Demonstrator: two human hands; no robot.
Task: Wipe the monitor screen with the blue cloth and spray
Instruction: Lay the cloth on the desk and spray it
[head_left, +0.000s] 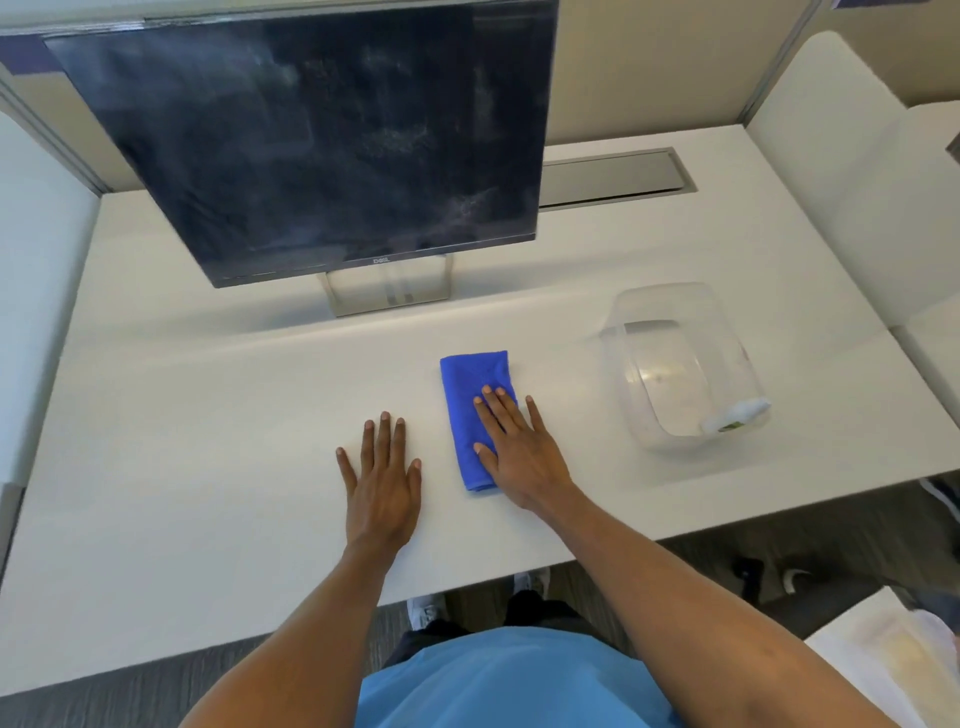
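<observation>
A dark monitor (322, 135) stands at the back of the white desk (208, 415), its screen streaked with pale smears. A folded blue cloth (475, 384) lies flat on the desk in front of it. My right hand (511, 452) rests on the cloth's near half with straight fingers. My left hand (382, 478) lies flat on the bare desk to the left of the cloth, fingers spread, holding nothing. A small white spray bottle (735, 418) lies on its side in a clear plastic bin (628, 374) at the right.
The monitor's silver stand (389, 296) sits behind the cloth. A grey cable tray cover (613, 179) is set into the desk at the back right. White partition panels flank both sides. The desk's front edge runs just below my wrists.
</observation>
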